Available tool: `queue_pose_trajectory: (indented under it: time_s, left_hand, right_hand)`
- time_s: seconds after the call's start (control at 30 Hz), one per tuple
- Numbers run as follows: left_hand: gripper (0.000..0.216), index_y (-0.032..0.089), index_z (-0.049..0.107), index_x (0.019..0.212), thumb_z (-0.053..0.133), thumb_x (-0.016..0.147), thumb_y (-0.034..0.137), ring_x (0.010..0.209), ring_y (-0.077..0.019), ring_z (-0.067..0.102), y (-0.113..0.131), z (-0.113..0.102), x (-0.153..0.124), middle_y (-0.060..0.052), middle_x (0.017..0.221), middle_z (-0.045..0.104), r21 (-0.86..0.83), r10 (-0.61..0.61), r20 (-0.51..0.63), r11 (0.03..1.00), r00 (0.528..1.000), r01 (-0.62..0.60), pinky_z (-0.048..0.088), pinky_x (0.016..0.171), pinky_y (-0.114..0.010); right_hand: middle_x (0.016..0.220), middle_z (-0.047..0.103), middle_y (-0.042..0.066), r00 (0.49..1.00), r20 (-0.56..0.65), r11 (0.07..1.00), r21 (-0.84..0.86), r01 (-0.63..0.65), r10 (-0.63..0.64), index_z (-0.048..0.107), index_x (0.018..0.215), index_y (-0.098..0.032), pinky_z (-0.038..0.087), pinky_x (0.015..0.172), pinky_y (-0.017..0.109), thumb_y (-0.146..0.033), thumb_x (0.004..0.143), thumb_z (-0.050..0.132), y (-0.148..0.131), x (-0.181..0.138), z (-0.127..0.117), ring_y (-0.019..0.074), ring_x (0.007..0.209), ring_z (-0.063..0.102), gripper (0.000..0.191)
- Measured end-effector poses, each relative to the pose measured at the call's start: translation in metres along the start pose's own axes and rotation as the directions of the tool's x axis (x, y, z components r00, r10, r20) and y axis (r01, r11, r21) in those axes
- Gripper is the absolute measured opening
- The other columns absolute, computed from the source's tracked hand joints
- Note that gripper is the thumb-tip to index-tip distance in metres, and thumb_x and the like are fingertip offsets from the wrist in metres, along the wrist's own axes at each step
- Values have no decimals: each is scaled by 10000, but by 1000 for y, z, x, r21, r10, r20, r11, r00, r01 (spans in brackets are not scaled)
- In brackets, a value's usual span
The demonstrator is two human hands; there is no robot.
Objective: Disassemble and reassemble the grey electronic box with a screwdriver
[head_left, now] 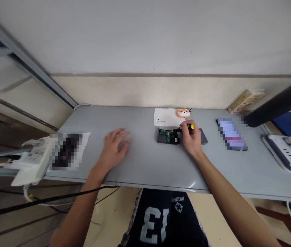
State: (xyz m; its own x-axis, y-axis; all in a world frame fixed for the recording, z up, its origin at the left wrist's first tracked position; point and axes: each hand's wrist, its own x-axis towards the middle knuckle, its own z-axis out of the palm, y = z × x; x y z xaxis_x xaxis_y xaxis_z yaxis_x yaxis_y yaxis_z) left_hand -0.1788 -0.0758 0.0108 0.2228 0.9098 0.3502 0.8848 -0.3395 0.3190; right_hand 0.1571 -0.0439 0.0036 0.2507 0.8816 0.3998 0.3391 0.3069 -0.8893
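My right hand grips a black and yellow screwdriver, its shaft pointing left over a green circuit board. The board lies in a dark grey rectangular casing, beside some black parts. Whether the tip touches the board I cannot tell. A flat dark grey piece lies partly hidden behind my right hand. My left hand hovers or rests over the desk, left of the casing, fingers apart and slightly blurred, holding nothing.
Behind the casing is a white paper with several tiny dark screws and an orange animal-faced item. A phone, a small box and a white power strip are at right. Another power strip stands left, with cables.
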Motion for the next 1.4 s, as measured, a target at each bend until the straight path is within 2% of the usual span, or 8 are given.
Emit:
queue_pose_trajectory:
  time_s: [0.07,0.13,0.2,0.3,0.4,0.67,1.13,1.4]
  left_hand:
    - [355,279,576,1361,472,1031,359,1355,-253,494,27,21,26,-94,1456,546,-173,155,60,974,986,-143,352,1181,-472]
    - [374,265,543,1396,468,1041,355,1359,-248,491,50,42,48,-94,1459,551,-255,268,92,937,959,-237,353,1181,-472]
    - [396,237,518,1416,484,1037,349,1363,-255,485,65,58,64,-100,1466,551,-289,327,125,915,937,-281,372,1164,-465]
    - [332,215,558,1337,498,1028,319,1271,-259,536,76,71,75,-87,1367,624,-295,350,144,908,926,-297,410,1109,-457]
    - [258,220,596,1247,513,1020,308,1214,-257,556,77,73,74,-69,1284,665,-280,341,143,914,929,-292,418,1065,-456]
    - [228,225,600,1201,530,995,294,1189,-272,565,78,73,68,-73,1262,670,-229,294,133,938,946,-259,408,1020,-463]
    - [317,222,609,1289,508,1004,318,1199,-284,523,80,73,69,-85,1316,637,-214,305,162,939,938,-268,425,1031,-477]
    - [304,215,603,1284,519,1011,318,1181,-274,526,79,72,68,-78,1293,645,-246,324,144,927,935,-283,421,1054,-471]
  right_hand:
    - [718,560,-6,1000,7,1000,-5,7,-7,609,855,-215,378,607,283,-524,979,543,-1,1,0,146,659,476,340]
    - [730,571,-6,1000,7,1000,-15,17,-16,608,858,-215,391,621,282,-523,981,538,-2,2,-1,144,668,484,339]
    - [734,577,-7,1000,7,999,-16,28,-28,607,862,-214,404,630,281,-525,981,537,-1,3,-1,143,669,491,340]
    - [727,571,-8,1000,17,1000,-6,26,-26,610,877,-215,408,629,282,-528,981,537,-1,3,-1,146,668,496,338]
    - [721,562,-6,999,28,1000,-6,18,-18,613,879,-220,399,614,284,-531,981,538,0,3,-1,149,665,490,335]
    - [722,544,-5,998,48,999,5,40,-40,606,889,-229,412,629,303,-520,991,526,-2,1,-2,148,649,482,318]
    - [750,551,-12,1000,31,1000,31,4,-5,606,895,-221,397,625,299,-522,986,533,-2,1,-1,134,642,470,323]
    - [745,557,-6,994,97,998,31,49,-52,613,907,-229,401,633,305,-518,982,543,-2,2,0,147,656,487,307]
